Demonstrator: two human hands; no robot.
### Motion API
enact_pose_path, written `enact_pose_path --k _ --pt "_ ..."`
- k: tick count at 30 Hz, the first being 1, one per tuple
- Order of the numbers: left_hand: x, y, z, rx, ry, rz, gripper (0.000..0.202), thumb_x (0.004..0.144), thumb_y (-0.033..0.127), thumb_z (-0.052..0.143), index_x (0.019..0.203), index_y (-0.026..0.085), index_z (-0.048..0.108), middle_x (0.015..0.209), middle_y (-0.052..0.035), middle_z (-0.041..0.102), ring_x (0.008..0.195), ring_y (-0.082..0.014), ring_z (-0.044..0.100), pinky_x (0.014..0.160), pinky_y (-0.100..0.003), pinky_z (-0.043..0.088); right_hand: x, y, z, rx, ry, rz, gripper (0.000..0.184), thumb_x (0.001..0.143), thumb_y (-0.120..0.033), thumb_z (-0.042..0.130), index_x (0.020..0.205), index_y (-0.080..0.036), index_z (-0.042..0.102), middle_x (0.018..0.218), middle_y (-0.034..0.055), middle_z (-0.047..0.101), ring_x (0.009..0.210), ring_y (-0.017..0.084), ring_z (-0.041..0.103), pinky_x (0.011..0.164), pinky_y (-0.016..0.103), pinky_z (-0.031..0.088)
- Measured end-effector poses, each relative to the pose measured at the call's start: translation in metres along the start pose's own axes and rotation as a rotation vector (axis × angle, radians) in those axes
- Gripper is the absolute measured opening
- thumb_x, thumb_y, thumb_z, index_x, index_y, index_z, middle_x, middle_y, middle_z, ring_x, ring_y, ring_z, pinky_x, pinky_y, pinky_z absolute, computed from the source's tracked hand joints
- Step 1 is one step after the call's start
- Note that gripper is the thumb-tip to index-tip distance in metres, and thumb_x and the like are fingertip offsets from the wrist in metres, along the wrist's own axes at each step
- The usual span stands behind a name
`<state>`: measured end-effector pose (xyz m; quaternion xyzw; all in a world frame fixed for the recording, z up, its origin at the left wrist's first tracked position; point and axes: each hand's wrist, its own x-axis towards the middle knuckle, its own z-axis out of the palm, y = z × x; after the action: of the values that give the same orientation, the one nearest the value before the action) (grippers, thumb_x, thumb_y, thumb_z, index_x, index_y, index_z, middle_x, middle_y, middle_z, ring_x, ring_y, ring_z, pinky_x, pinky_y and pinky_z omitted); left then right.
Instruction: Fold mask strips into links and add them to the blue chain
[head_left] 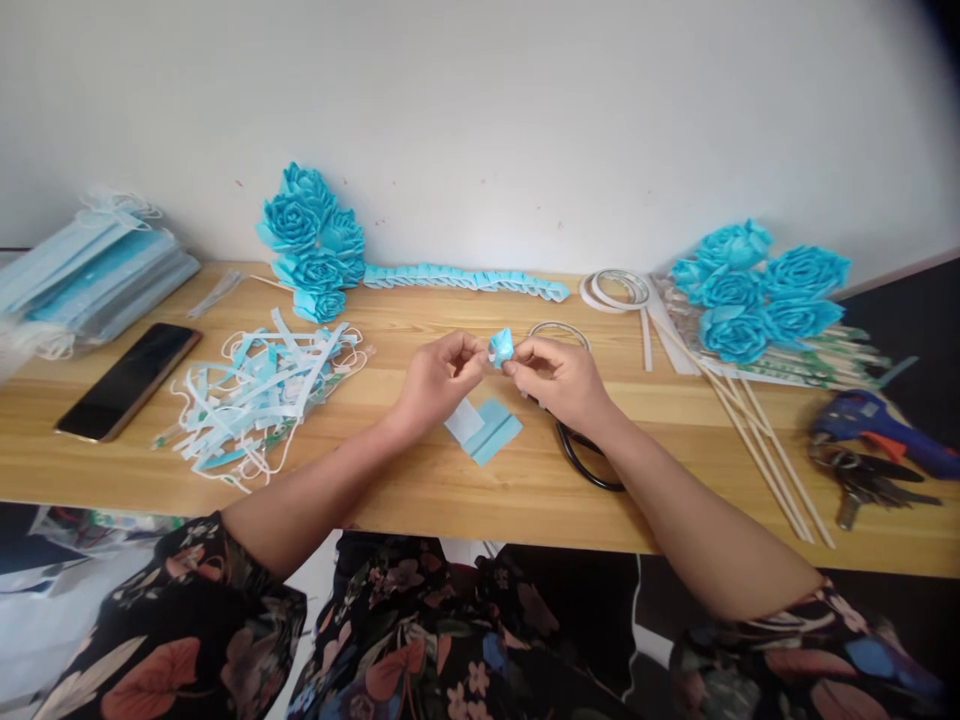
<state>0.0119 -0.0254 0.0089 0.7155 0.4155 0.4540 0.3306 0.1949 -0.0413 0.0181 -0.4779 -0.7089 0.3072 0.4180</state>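
Note:
Between my two hands, above the table, is a small folded piece of light blue mask fabric (501, 346). My left hand (444, 375) pinches its left side with thumb and forefinger. The fingers of my right hand (559, 380) are closed on its right side. On the wood below lie flat cut squares of blue and white mask fabric (491, 432). A pair of scissors (581, 462) with black handles lies partly hidden under my right hand and forearm.
Blue fabric roses stand at left (311, 240) and right (757, 290). A pleated blue strip (465, 280) runs along the wall. Around are tape rolls (615, 290), sticks (765, 450), a glue gun (877, 425), keys (862, 485), scraps (262, 390), a phone (129, 382) and stacked masks (97, 275).

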Motion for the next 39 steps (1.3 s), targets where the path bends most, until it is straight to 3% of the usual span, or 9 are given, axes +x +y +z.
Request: enact_pose_path --k 8,14,20,25,31,39 --pt "0.0012 -0.0011 -0.0015 -0.07 0.003 -0.033 0.016 0.084 0.028 0.057 0.072 0.017 0.062 0.066 0.0006 0.061 0.06 -0.0103 0.05 0.058 -0.023 0.043 0.0007 -0.0022 -0.0007 0.02 0.01 0.016 0.015 0.078 -0.028 0.062 0.065 -0.022 0.056 0.058 -0.0027 0.056 0.053 0.012 0.049 0.054 0.027 0.039" --pt "-0.001 0.0006 -0.0011 -0.071 -0.01 0.015 0.018 0.087 0.028 0.058 0.072 0.018 0.059 0.065 0.0011 0.059 0.059 -0.01 0.049 0.057 -0.023 0.042 0.0005 0.0 -0.0002 0.028 -0.008 0.03 0.016 0.078 -0.03 0.063 0.066 -0.022 0.057 0.058 -0.0027 0.055 0.053 0.012 0.048 0.053 0.026 0.038" --pt "-0.0033 -0.0013 0.0036 -0.054 -0.026 0.026 0.014 0.082 0.029 0.067 0.076 0.018 0.059 0.064 0.0017 0.059 0.057 -0.0095 0.049 0.053 -0.022 0.039 0.0002 0.0017 -0.0001 0.026 -0.013 0.023 0.016 0.077 -0.028 0.061 0.064 -0.021 0.055 0.058 -0.0036 0.053 0.051 0.01 0.045 0.052 0.025 0.037" --pt "-0.0004 -0.0009 0.0021 -0.084 -0.019 -0.035 0.01 0.082 0.026 0.061 0.076 0.017 0.061 0.065 0.002 0.058 0.058 -0.0091 0.049 0.055 -0.022 0.039 -0.0003 0.0008 -0.0008 0.023 -0.004 0.021 0.016 0.079 -0.027 0.061 0.065 -0.021 0.055 0.058 -0.0039 0.054 0.052 0.01 0.047 0.053 0.024 0.038" --pt "0.0018 -0.002 -0.0005 -0.221 -0.036 -0.184 0.018 0.08 0.033 0.063 0.075 0.016 0.058 0.062 0.0038 0.049 0.056 -0.0079 0.042 0.054 -0.022 0.033 0.0005 0.0009 -0.0005 0.06 0.021 0.025 0.015 0.078 -0.026 0.061 0.065 -0.021 0.056 0.058 -0.0039 0.056 0.053 0.01 0.048 0.054 0.024 0.04" --pt "0.0015 -0.0004 -0.0009 -0.282 -0.031 -0.201 0.018 0.079 0.032 0.063 0.075 0.016 0.056 0.061 0.0049 0.047 0.055 -0.0071 0.039 0.053 -0.022 0.031 0.0002 0.0033 -0.001 0.053 0.027 0.066 0.016 0.078 -0.027 0.063 0.065 -0.021 0.056 0.057 -0.0041 0.056 0.049 0.009 0.048 0.05 0.024 0.038"
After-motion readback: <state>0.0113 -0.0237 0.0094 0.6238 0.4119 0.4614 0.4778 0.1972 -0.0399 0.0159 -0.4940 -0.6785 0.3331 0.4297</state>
